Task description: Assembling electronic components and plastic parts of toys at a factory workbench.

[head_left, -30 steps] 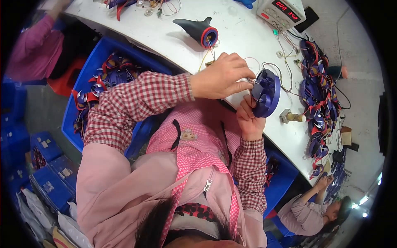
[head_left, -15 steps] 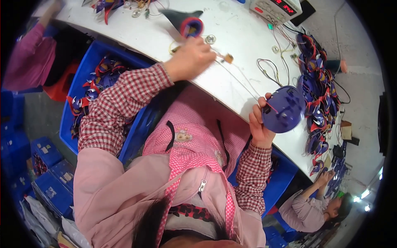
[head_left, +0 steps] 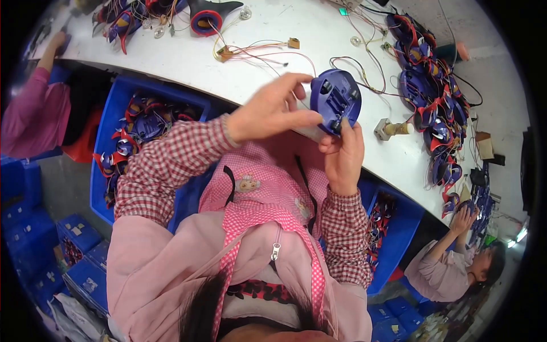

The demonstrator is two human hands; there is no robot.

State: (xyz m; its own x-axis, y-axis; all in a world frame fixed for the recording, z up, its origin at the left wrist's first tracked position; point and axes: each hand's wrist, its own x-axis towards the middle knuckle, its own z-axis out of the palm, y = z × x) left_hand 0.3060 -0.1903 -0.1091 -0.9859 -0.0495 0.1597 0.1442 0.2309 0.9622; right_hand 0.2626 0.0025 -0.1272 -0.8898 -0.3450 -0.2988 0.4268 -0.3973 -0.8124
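In front of me, at the table's edge, is a purple plastic shell (head_left: 337, 104), rounded, its hollow side with moulded ribs and black parts facing up. My right hand (head_left: 345, 153) grips its near rim, thumb on top and fingers curled below. From the left, my left hand (head_left: 276, 111) holds the shell's left side, with thumb and forefinger at two points of the rim. Beyond the hands lies a wire bundle with small boards (head_left: 225, 53). A black and red funnel-shaped part (head_left: 206, 23) sits further back, a wire running into it.
Purple and red assemblies are heaped along the table's right side (head_left: 424, 85). A metal block with a pale cylinder (head_left: 390, 130) stands right of the shell. Blue bins (head_left: 105, 165) of similar parts flank me below the table (head_left: 273, 23). Co-workers sit at left and right.
My left hand has left the funnel-shaped part and come right to the shell. The shell has turned from its smooth outside to its hollow side and moved left and away from me.
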